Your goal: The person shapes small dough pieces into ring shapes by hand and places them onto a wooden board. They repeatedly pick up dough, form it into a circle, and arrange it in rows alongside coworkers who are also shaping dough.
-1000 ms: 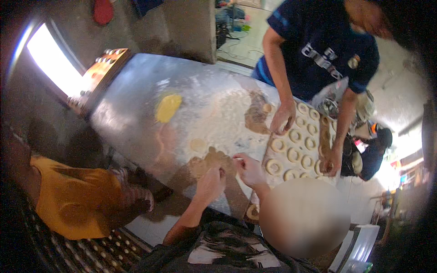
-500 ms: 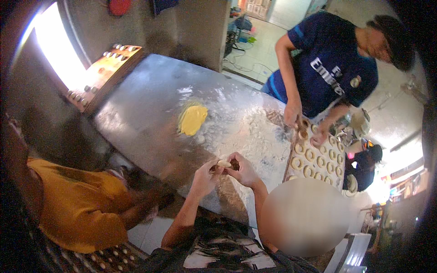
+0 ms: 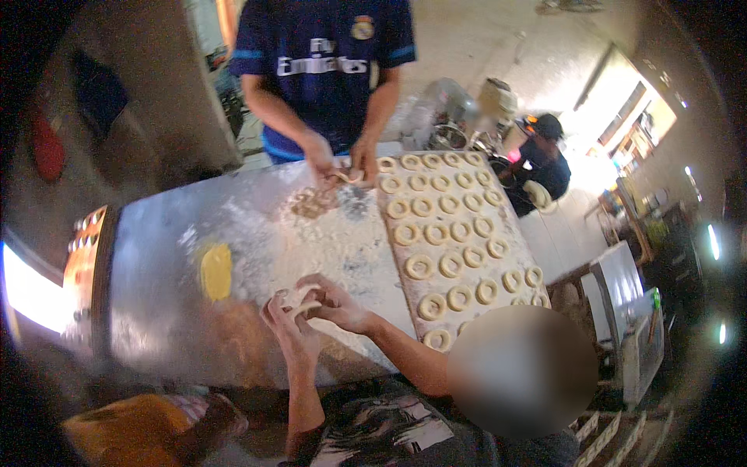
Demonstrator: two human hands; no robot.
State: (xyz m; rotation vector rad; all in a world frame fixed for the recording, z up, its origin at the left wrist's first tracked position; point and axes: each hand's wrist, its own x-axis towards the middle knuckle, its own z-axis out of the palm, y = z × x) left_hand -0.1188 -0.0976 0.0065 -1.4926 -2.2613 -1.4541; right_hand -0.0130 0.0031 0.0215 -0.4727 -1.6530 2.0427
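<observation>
A pale piece of dough (image 3: 302,298), seemingly curved into a ring, is held between my two hands above the floury metal table. My left hand (image 3: 291,333) grips it from the near left with its fingers curled. From the right, my right hand (image 3: 340,307) has its fingers closed on the dough's other side. Some of the dough is hidden behind my fingers. Flour (image 3: 334,253) lies on the tabletop just beyond my hands. Several raw dough rings (image 3: 461,297) sit in rows on a floured board (image 3: 405,292) to my right.
A yellow slab (image 3: 216,272), soft-looking, lies on the metal table (image 3: 152,265) to the left. Across the table a co-worker's hands (image 3: 338,165) hold dough. An orange sleeve (image 3: 128,428) shows at lower left. A wooden board (image 3: 87,249) with small dough pieces stands at far left.
My view has swung to the right, so more of the ring board shows. The dough between my hands now looks wider and more curved. The co-worker's hands have moved off the board's rings.
</observation>
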